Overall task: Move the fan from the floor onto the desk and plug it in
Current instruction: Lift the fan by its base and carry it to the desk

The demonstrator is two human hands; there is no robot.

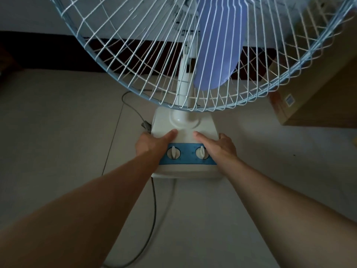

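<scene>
A white table fan [184,124] with a wire cage, purple blades and a blue control strip with two knobs stands upright on the pale floor, right in front of me. My left hand [152,145] grips the left side of its square base, thumb lying on top. On the right side of the base my right hand [218,147] holds on the same way, its thumb beside the right knob. The fan's grey cord [153,215] trails from under the base toward me across the floor. No desk or socket is visible.
A brown cardboard box [316,97] stands on the floor to the right of the fan, close to the cage. A dark skirting [38,49] runs along the wall behind. A thin wire [123,101] curls on the floor left of the base.
</scene>
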